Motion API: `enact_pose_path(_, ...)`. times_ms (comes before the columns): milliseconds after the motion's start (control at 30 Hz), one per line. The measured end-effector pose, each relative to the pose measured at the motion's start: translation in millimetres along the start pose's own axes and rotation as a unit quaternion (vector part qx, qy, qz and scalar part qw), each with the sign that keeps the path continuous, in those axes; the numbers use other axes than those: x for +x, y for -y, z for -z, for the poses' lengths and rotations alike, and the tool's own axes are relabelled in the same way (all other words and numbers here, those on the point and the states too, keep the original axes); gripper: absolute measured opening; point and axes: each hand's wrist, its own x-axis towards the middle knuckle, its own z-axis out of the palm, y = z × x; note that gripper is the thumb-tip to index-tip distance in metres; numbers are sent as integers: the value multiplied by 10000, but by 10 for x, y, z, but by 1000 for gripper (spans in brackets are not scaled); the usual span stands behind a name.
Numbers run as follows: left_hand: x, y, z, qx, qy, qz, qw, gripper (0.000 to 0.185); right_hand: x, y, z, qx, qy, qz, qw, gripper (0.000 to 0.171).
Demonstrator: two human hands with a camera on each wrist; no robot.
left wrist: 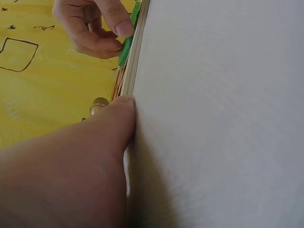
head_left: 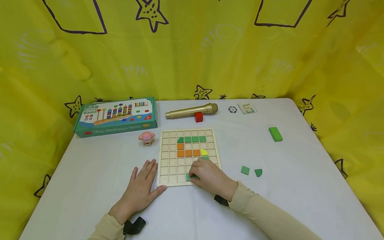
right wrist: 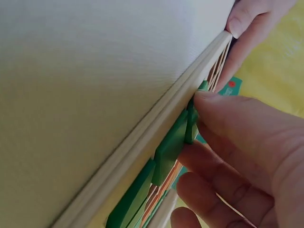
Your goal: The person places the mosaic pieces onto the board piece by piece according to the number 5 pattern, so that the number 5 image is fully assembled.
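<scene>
A pale wooden grid board (head_left: 172,170) lies on the white table, with green, orange and yellow tiles set in some squares. Over the board's near edge, my right hand (head_left: 210,175) pinches a green tile (right wrist: 191,124) between thumb and fingers, at the bottom row. Other green tiles (right wrist: 170,147) stand beside it in the right wrist view. From above, the hand covers part of that row. My left hand (head_left: 139,188) lies flat by the board's left side, fingers straight, its thumb (left wrist: 124,111) touching the near left corner.
Right of the board lie a green square tile (head_left: 245,170) and a green rounded tile (head_left: 258,172). Behind are a game box (head_left: 116,117), pink figurine (head_left: 146,138), gold microphone (head_left: 190,111), red cube (head_left: 198,117), poker chip (head_left: 232,109), patterned card (head_left: 247,108) and green block (head_left: 275,134).
</scene>
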Motion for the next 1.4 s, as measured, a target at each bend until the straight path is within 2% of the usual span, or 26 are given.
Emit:
enact_pose_path(167,7,-4,9,7,105,68,9999,86,-50,3,15,-275,-81,247,9993,3)
enact_pose_path(333,2,-10,18,2,158,108,9998,86,-158,23,46,59,111,152,9998,6)
enact_pose_path(500,-40,-10,6,-54,61,163,9998,86,-253,13,86,317,221,3,9993,12)
enact_pose_path(633,-69,-14,-10,-122,29,139,9998,85,-471,-151,207,347,-213,-418,9983,15)
enact_pose_path(733,-57,-9,-11,-47,64,81,9999,85,-740,-358,337,45,-595,-1121,9919,22)
enact_pose_path(867,-15,7,20,-8,67,9,10000,85,-1070,-584,476,-338,-589,-2056,9763,35)
enact_pose_path(933,2,16,40,-26,64,8,10000,85,-1179,-642,514,-348,-465,-2297,9715,36)
enact_pose_path(1133,22,22,61,-12,107,17,9999,86,-1289,-680,519,-162,-447,-2512,9668,23)
enact_pose_path(1400,16,9,41,-33,124,29,9999,86,-1195,-654,493,-250,-254,-2524,9670,23)
